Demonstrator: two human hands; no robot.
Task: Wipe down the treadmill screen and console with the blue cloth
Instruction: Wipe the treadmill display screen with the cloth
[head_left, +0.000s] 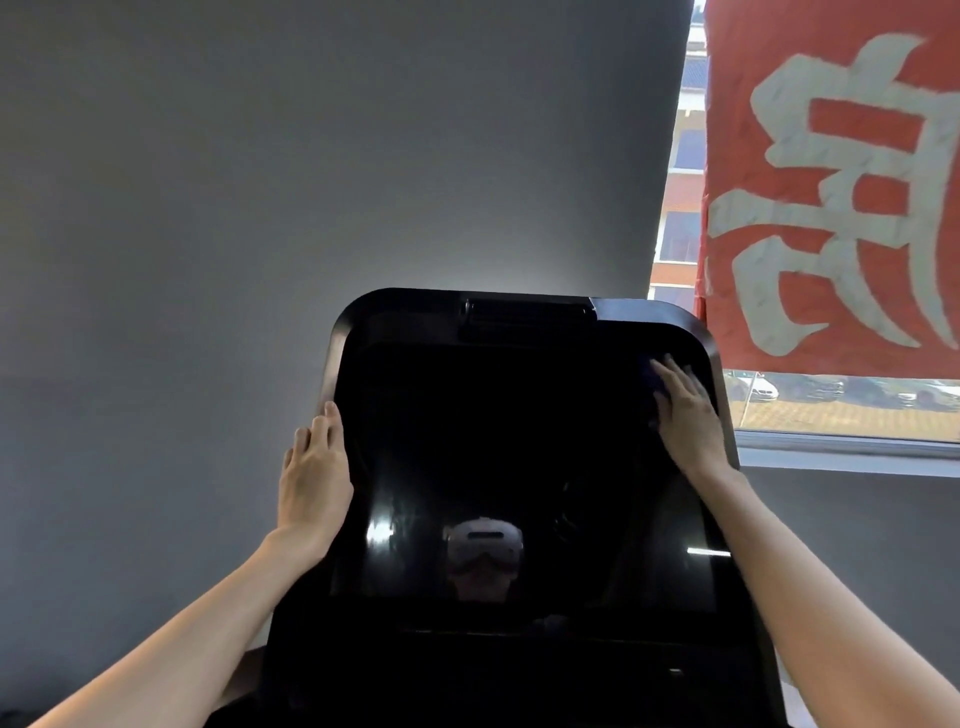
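The treadmill screen (519, 467) is dark and set in the black console (358, 327). The right hand (688, 415) lies flat on the upper right corner of the screen, fingers straight and slightly spread. The blue cloth (655, 389) sits beneath this hand, with only a dark edge visible at the fingers. The left hand (311, 478) rests on the console's left edge, fingers straight and together, well apart from the cloth.
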